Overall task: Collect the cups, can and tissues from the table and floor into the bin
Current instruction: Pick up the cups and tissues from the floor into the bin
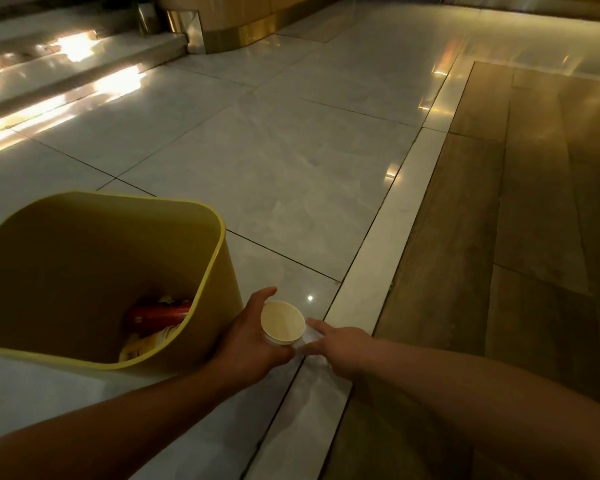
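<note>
The left hand [248,336] has its fingers curled round the side of a pale paper cup [282,322], thumb on the near side and fingertips reaching past the far rim, so the cup is gripped with its open mouth turned up toward the camera and looks empty. Just to the right, the right hand [340,346] reaches in with its fingers stretched out and spread, the index pointing at the cup's right edge, nothing closed in it; whether the thumb is pressing on the whitish tissue [312,341] lying on the floor below it I cannot tell. The cup sits low over the glossy grey tiled floor [274,161], just beside the right wall of the yellow bin [219,271]. Inside the bin lie a red can [158,315] on its side and some pale yellow rubbish at the bottom. A wooden-look floor strip [499,220] runs along the right
</note>
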A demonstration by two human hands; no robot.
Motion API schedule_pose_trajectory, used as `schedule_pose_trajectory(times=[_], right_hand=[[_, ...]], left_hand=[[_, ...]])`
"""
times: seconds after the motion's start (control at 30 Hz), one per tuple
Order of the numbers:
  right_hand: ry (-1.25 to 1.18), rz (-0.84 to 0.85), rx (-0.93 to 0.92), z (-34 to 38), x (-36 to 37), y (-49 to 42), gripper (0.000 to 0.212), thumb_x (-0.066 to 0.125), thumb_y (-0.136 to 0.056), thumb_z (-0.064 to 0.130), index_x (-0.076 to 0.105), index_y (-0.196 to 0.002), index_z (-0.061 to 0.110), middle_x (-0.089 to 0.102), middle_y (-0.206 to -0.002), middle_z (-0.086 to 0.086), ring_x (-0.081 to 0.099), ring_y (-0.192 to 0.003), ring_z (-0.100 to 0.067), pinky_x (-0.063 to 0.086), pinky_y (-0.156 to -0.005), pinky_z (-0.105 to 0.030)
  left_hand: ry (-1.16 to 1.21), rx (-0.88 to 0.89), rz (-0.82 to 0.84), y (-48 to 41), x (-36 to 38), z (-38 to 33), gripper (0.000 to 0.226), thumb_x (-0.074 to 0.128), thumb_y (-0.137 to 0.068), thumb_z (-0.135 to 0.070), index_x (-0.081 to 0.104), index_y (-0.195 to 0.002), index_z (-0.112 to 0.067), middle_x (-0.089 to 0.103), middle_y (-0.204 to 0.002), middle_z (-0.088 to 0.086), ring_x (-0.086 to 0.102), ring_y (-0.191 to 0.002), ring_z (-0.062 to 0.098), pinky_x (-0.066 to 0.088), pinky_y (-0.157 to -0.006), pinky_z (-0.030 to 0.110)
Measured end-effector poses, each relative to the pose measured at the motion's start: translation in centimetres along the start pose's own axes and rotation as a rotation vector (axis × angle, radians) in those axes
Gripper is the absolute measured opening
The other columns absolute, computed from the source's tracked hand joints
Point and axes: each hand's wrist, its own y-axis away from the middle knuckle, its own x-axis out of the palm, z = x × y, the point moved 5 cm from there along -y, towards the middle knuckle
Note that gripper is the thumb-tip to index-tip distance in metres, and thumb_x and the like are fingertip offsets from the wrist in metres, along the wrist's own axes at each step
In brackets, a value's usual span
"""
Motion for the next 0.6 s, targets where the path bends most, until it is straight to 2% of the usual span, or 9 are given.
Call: schedule_pose_trajectory(times=[0.07,0.1,0.17,0.23,0.33,0.43,0.6], right_hand=[[0.011,0.002,0.001,0.1,0.6,-0.6,0.067,0.055,-0.09,0.002,0.039,-0.144,0.038,0.003,-0.164,-0.005,0.056,-0.121,-0.033,0.051,-0.075,-0.033],[0.007,-0.023,-0.008,0.1,0.9,-0.8,0.057,0.057,-0.09,0.005,0.046,-0.14,0.03,0.014,-0.161,-0.009,0.057,-0.116,-0.034,0.051,-0.08,-0.037],[-0.006,-0.133,-0.031,0.1,1.0,-1.2,0.032,0.057,-0.091,0.01,0.057,-0.123,0.014,0.04,-0.139,-0.013,0.06,-0.1,-0.034,0.05,-0.074,-0.039],[-0.003,-0.201,-0.022,-0.2,0.9,-1.4,0.019,0.053,-0.092,0.01,0.059,-0.109,0.005,0.048,-0.119,-0.015,0.059,-0.09,-0.034,0.044,-0.067,-0.038],[-0.084,-0.245,0.031,-0.9,0.5,-1.1,0.022,0.058,-0.088,0.006,0.064,-0.109,0.006,0.051,-0.113,-0.012,0.059,-0.094,-0.033,0.045,-0.072,-0.036],[-0.216,-0.313,0.118,-2.4,-0.3,-0.4,0.025,0.059,-0.088,0.009,0.069,-0.112,0.014,0.054,-0.113,-0.006,0.058,-0.102,-0.025,0.036,-0.072,-0.027],[-0.369,-0.395,0.244,-5.5,-1.5,1.8,0.023,0.059,-0.09,0.013,0.073,-0.107,0.015,0.055,-0.106,-0.002,0.057,-0.103,-0.021,0.044,-0.084,-0.025]], left_hand=[[-0.001,-0.001,0.002,0.0,0.1,0.2,0.099,0.084,-0.062,-0.015,0.029,-0.142,-0.035,0.052,-0.123,-0.001,0.053,-0.111,0.017,0.047,-0.088,0.029],[0.004,0.001,0.004,0.0,0.1,0.3,0.098,0.083,-0.063,-0.015,0.029,-0.142,-0.035,0.052,-0.122,-0.002,0.054,-0.108,0.016,0.046,-0.082,0.024],[0.005,0.004,0.006,-0.1,0.1,0.4,0.098,0.083,-0.063,-0.015,0.029,-0.142,-0.036,0.053,-0.119,-0.003,0.055,-0.104,0.013,0.044,-0.076,0.019],[0.003,0.002,0.009,-0.2,0.1,0.5,0.097,0.083,-0.063,-0.016,0.029,-0.141,-0.036,0.053,-0.118,-0.003,0.054,-0.104,0.014,0.044,-0.078,0.022],[-0.01,-0.006,0.015,-0.4,0.3,0.7,0.097,0.083,-0.062,-0.017,0.03,-0.14,-0.037,0.052,-0.118,-0.004,0.054,-0.105,0.015,0.044,-0.08,0.025],[-0.021,-0.007,0.018,-0.5,0.4,0.7,0.093,0.083,-0.062,-0.014,0.032,-0.138,-0.036,0.051,-0.115,-0.003,0.053,-0.098,0.011,0.044,-0.07,0.017],[-0.02,-0.023,0.032,-0.4,0.5,1.1,0.084,0.084,-0.061,-0.014,0.038,-0.127,-0.038,0.054,-0.112,-0.004,0.055,-0.099,0.014,0.045,-0.069,0.021]])
